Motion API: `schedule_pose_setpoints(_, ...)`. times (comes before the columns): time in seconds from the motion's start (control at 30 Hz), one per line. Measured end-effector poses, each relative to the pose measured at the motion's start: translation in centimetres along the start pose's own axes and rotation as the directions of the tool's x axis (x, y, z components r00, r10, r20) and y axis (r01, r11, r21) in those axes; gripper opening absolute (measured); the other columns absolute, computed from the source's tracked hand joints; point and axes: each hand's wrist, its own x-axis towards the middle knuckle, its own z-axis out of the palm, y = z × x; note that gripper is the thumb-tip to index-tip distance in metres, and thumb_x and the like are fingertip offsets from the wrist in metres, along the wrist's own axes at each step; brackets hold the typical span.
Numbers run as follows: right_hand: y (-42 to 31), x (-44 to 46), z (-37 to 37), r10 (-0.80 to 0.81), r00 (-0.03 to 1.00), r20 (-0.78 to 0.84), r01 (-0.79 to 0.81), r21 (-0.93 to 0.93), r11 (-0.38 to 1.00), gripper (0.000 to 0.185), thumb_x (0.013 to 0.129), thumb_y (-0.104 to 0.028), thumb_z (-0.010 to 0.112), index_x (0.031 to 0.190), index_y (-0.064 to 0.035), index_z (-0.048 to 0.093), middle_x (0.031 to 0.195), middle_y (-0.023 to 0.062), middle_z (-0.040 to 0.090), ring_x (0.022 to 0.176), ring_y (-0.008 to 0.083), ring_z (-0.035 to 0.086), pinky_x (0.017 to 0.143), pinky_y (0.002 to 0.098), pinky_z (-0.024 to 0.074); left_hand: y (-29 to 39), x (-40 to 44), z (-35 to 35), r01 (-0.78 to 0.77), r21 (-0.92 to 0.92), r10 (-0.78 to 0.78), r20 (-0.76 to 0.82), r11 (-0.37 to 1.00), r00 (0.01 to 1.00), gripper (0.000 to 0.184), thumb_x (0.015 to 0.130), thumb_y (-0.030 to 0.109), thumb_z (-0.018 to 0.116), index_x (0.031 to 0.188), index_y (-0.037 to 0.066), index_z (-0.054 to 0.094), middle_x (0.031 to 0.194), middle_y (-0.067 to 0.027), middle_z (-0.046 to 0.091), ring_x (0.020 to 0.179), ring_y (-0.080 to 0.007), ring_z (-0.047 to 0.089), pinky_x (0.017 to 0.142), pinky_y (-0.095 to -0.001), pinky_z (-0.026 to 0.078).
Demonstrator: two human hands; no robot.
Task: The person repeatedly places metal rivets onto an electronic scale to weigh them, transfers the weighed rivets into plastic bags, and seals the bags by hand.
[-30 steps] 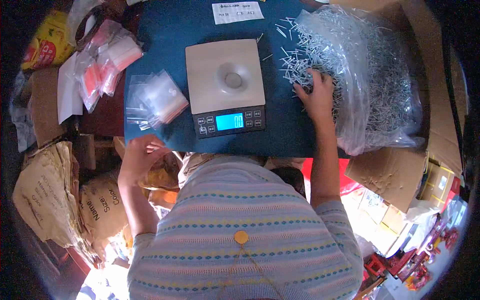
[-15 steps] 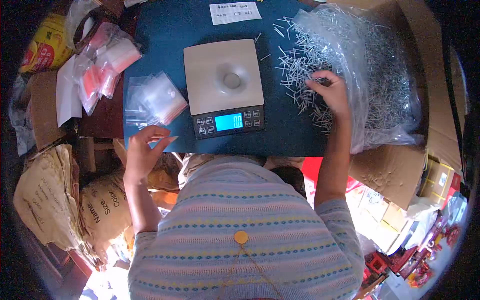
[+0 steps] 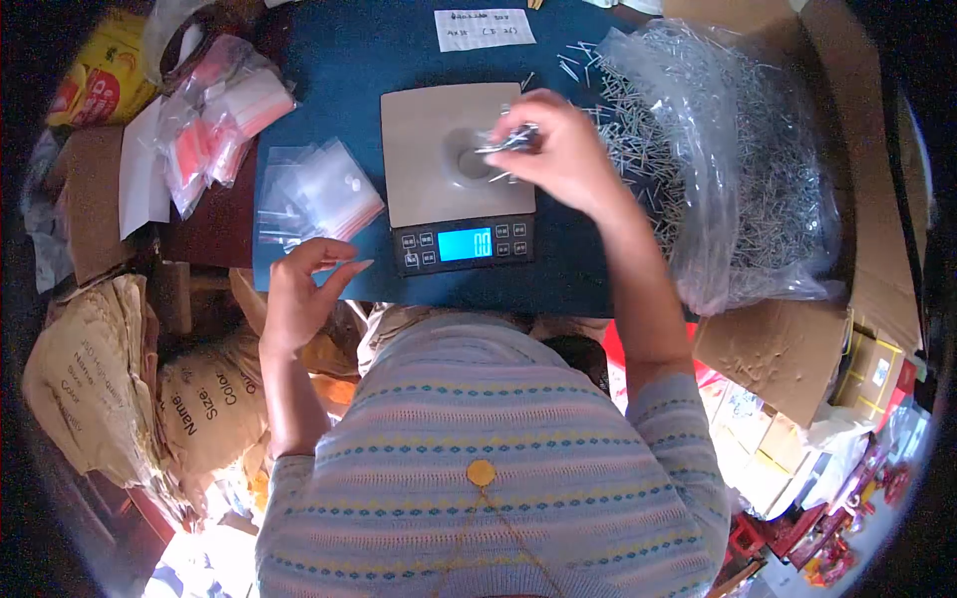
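Note:
My right hand (image 3: 560, 154) is closed around a small bunch of silver nails (image 3: 513, 138), their ends sticking out past the fingertips. It hovers over the pan (image 3: 424, 140) of a digital scale (image 3: 464, 244) whose lit display reads 0.0. Near the table's front edge my left hand (image 3: 307, 284) rests with thumb and fingers apart and nothing in them. Just beyond it lie several clear zip bags (image 3: 324, 194) with red edges, overlapping one another. To the right, a large heap of loose nails (image 3: 633, 130) spills from a clear plastic bag (image 3: 698, 169).
A handwritten paper label (image 3: 484, 30) lies at the back of the blue table (image 3: 339, 90). Packs of red-edged bags (image 3: 224, 120) lie at the left. Cardboard (image 3: 773, 344) borders the nails, and brown sacks (image 3: 90, 379) stand at lower left.
My right hand has moved left from the nail heap to above the scale pan, now carrying nails. My left hand has shifted slightly. The display still reads 0.0.

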Motion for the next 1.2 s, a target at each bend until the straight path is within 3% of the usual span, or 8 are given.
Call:
schedule_pose_setpoints(0.1,-0.3,0.6,2.5,-0.284,0.956,0.070,0.293,-0.193,0.937,0.022,0.067,-0.006,0.074,0.087,-0.0069,0.064,0.093,0.0111,0.061,0.083,0.0259,0.061,0.061,0.0282,0.0501,0.4,0.2,0.3,-0.017,-0.009,0.017,-0.007,1.000,1.000,0.015,0.075,0.006,0.072,0.087,-0.001,0.066,0.084,-0.0099,0.068,0.080,-0.0160,0.065,0.073,-0.0289,0.052)
schedule_pose_setpoints(0.27,-2.9,-1.6,-1.1,-0.020,1.000,0.006,0.021,-0.154,0.988,0.024,0.074,-0.005,0.070,0.098,-0.0078,0.066,0.104,0.0082,0.063,0.089,0.0166,0.062,0.069,0.0278,0.0539,0.4,0.7,0.4,-0.036,0.079,0.038,-0.033,0.996,0.999,0.015,0.076,0.006,0.071,0.089,0.001,0.066,0.091,-0.0117,0.067,0.090,-0.0211,0.065,0.079,-0.0331,0.051)
schedule_pose_setpoints(0.33,-2.7,-3.1,-3.4,0.148,0.977,-0.153,-0.160,-0.068,0.985,0.018,0.074,-0.007,0.069,0.091,-0.0051,0.065,0.095,0.0119,0.065,0.082,0.0244,0.064,0.071,0.0329,0.0519,-0.2,1.2,0.8,-0.078,0.158,0.091,-0.074,0.984,0.993,0.015,0.077,0.006,0.069,0.092,0.002,0.066,0.099,-0.0143,0.066,0.100,-0.0261,0.063,0.084,-0.0367,0.050)
schedule_pose_setpoints(0.4,-0.7,-5.3,-5.5,0.104,0.966,-0.235,-0.156,-0.215,0.964,0.014,0.076,-0.005,0.068,0.090,-0.0032,0.064,0.093,0.0124,0.064,0.078,0.0214,0.064,0.066,0.0311,0.0522,-1.0,1.8,1.4,-0.164,0.325,0.207,-0.102,0.932,0.973,0.021,0.079,0.003,0.065,0.100,0.003,0.065,0.111,-0.0176,0.061,0.108,-0.0299,0.058,0.089,-0.0367,0.047)
schedule_pose_setpoints(0.53,2.3,-10.1,-6.8,0.382,0.889,-0.253,-0.458,-0.470,0.755,0.035,0.068,-0.011,0.076,0.099,-0.0046,0.061,0.096,0.0151,0.063,0.088,0.0299,0.061,0.080,0.0379,0.0489,-3.5,2.9,2.8,-0.270,0.552,0.338,-0.022,0.789,0.941,0.031,0.081,0.001,0.060,0.112,0.005,0.061,0.122,-0.0199,0.055,0.118,-0.0326,0.050,0.097,-0.0391,0.042)
schedule_pose_setpoints(0.67,4.5,-11.8,-4.2,0.155,0.948,-0.278,-0.281,-0.505,0.816,0.038,0.065,-0.014,0.077,0.099,-0.0052,0.061,0.096,0.0157,0.061,0.092,0.0338,0.058,0.082,0.0386,0.0463,-4.5,3.5,3.5,-0.260,0.494,0.345,-0.089,0.830,0.934,0.026,0.082,0.001,0.058,0.106,0.005,0.063,0.116,-0.0183,0.059,0.115,-0.0332,0.052,0.093,-0.0392,0.044)
schedule_pose_setpoints(1.03,8.3,-8.9,-5.8,0.062,0.882,-0.466,-0.280,-0.414,0.866,0.013,0.076,-0.011,0.070,0.085,-0.0030,0.065,0.081,0.0110,0.064,0.070,0.0240,0.062,0.066,0.0314,0.0485,-3.3,2.9,1.8,0.027,0.274,0.042,-0.244,0.961,0.969,0.015,0.082,0.003,0.060,0.096,0.000,0.065,0.090,-0.0143,0.066,0.079,-0.0223,0.065,0.071,-0.0305,0.050)
schedule_pose_setpoints(1.2,7.6,-8.9,-6.3,0.438,0.780,-0.446,-0.406,0.171,0.898,0.015,0.078,-0.011,0.070,0.089,-0.0021,0.066,0.084,0.0089,0.067,0.074,0.0159,0.062,0.067,0.0291,0.0486,-3.4,2.8,1.1,-0.078,0.195,0.140,-0.327,0.978,0.935,0.017,0.087,0.007,0.059,0.102,0.004,0.065,0.086,-0.0131,0.067,0.082,-0.0217,0.066,0.072,-0.0305,0.049)
